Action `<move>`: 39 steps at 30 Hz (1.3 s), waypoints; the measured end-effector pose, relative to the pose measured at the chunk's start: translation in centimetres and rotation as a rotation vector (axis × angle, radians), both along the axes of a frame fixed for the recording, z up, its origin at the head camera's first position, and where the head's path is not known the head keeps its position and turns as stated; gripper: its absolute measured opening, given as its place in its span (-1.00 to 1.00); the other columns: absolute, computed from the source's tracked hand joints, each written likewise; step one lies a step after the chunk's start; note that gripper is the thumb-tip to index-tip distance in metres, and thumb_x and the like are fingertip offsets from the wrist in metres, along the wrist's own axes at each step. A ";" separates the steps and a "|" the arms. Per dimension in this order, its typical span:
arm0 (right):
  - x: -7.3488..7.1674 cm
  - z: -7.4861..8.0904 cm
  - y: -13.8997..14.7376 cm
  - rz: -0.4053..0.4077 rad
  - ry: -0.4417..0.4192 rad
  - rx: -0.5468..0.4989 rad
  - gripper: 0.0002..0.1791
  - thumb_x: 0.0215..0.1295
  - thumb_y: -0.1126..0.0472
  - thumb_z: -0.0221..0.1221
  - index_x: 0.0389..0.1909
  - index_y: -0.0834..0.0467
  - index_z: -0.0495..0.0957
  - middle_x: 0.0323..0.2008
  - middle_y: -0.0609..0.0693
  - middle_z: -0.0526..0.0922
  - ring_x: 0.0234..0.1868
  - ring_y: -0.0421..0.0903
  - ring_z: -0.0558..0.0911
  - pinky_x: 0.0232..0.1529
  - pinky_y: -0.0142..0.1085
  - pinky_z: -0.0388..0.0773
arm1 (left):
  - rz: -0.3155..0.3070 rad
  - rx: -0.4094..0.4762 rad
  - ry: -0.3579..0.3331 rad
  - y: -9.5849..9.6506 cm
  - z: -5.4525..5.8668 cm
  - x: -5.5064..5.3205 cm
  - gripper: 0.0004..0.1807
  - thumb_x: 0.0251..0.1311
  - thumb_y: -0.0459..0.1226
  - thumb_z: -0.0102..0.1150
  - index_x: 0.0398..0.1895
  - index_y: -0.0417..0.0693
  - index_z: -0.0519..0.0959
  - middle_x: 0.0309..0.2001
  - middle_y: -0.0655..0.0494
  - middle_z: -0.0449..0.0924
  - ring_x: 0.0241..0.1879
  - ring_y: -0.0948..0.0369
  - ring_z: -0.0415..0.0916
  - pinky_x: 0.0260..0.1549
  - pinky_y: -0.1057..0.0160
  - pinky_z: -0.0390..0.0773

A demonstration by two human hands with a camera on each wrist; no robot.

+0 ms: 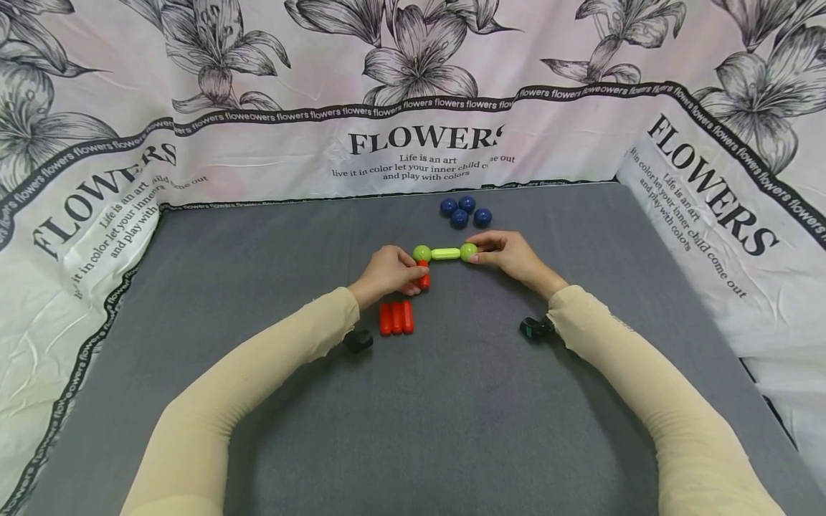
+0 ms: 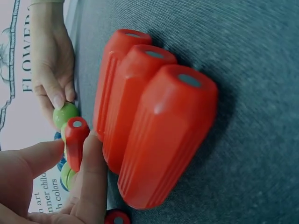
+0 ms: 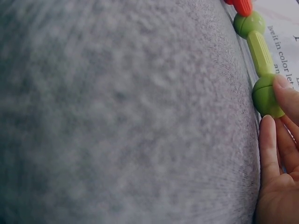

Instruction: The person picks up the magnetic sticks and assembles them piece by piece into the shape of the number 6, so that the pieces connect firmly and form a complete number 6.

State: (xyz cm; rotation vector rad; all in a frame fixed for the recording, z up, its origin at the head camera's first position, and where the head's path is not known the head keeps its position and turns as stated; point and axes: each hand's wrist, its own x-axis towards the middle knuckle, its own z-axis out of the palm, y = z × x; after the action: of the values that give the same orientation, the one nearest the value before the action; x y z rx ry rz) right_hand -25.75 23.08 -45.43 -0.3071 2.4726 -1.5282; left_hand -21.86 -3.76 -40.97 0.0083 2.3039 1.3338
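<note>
A yellow-green rod [image 1: 445, 254] joins two green balls, one at each end. My left hand [image 1: 390, 271] pinches a red magnetic rod [image 1: 424, 278] between thumb and fingers, its upper end against the left green ball [image 1: 422, 253]. Thumb and fingertips of my right hand [image 1: 510, 258] grip the right green ball [image 1: 469, 251]. In the left wrist view, the held red rod [image 2: 76, 144] shows a grey metal disc at its near end. The right wrist view shows the yellow-green rod [image 3: 260, 53] running between both balls.
Several red rods [image 1: 396, 317] lie side by side just below my left hand. Several dark blue balls [image 1: 459, 218] sit grouped beyond the right hand. Grey cloth [image 1: 452, 430] covers the table, and a flower-printed curtain [image 1: 258, 165] stands behind it.
</note>
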 end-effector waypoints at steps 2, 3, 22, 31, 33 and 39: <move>0.0 0.0 0.0 0.000 -0.001 0.001 -0.59 0.21 0.14 0.38 0.09 0.06 0.65 -0.01 0.03 0.71 -0.09 -0.27 0.64 -0.14 -0.48 0.56 | -0.017 -0.025 -0.002 -0.1 0.0 0.0 -0.71 0.23 -0.19 0.33 -0.14 -0.24 0.65 -0.32 -0.09 0.74 -0.51 0.23 0.70 -0.38 0.27 0.72; -0.1 0.0 0.0 0.001 0.000 0.000 -0.59 0.21 0.14 0.38 0.10 0.06 0.64 -0.01 0.03 0.71 -0.09 -0.27 0.64 -0.13 -0.48 0.56 | -0.027 -0.033 -0.004 -0.1 0.0 0.1 -0.72 0.23 -0.19 0.34 -0.16 -0.24 0.67 -0.34 -0.09 0.75 -0.51 0.23 0.70 -0.39 0.28 0.72; 0.0 -0.1 0.0 0.007 0.006 -0.007 -0.57 0.22 0.16 0.37 0.12 0.12 0.63 0.00 0.09 0.71 -0.12 -0.30 0.64 -0.15 -0.50 0.55 | -0.065 -0.091 0.051 0.2 -0.3 0.3 -0.75 0.20 -0.17 0.36 -0.35 -0.23 0.71 -0.47 -0.06 0.73 -0.55 0.23 0.68 -0.47 0.31 0.70; 0.0 -0.1 0.1 0.023 0.006 0.009 -0.55 0.22 0.12 0.37 0.13 0.10 0.62 -0.01 0.01 0.71 -0.10 -0.30 0.63 -0.13 -0.49 0.55 | -0.078 -0.091 0.069 0.0 -0.5 0.3 -0.78 0.21 -0.21 0.35 -0.34 -0.24 0.72 -0.45 -0.09 0.74 -0.54 0.23 0.69 -0.46 0.30 0.71; 0.0 -0.1 0.1 0.022 0.005 0.009 -0.55 0.22 0.12 0.37 0.13 0.09 0.62 -0.01 0.00 0.71 -0.09 -0.30 0.63 -0.12 -0.49 0.55 | -0.080 -0.091 0.069 0.0 -0.4 0.3 -0.78 0.21 -0.20 0.35 -0.33 -0.24 0.72 -0.45 -0.09 0.74 -0.53 0.23 0.69 -0.46 0.30 0.71; -0.1 0.0 0.0 0.015 -0.007 -0.007 -0.54 0.22 0.16 0.37 0.15 0.11 0.61 0.02 0.02 0.70 -0.09 -0.30 0.62 -0.12 -0.50 0.55 | -0.091 -0.104 0.066 0.0 -0.3 0.3 -0.77 0.21 -0.19 0.35 -0.33 -0.22 0.72 -0.46 -0.07 0.74 -0.53 0.23 0.69 -0.44 0.29 0.71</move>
State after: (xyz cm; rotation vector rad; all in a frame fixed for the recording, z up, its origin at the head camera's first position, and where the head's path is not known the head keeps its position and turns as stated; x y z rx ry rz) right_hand -25.80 23.11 -45.47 -0.3206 2.4547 -1.5298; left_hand -21.59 -3.80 -41.26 0.1234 2.3956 1.1847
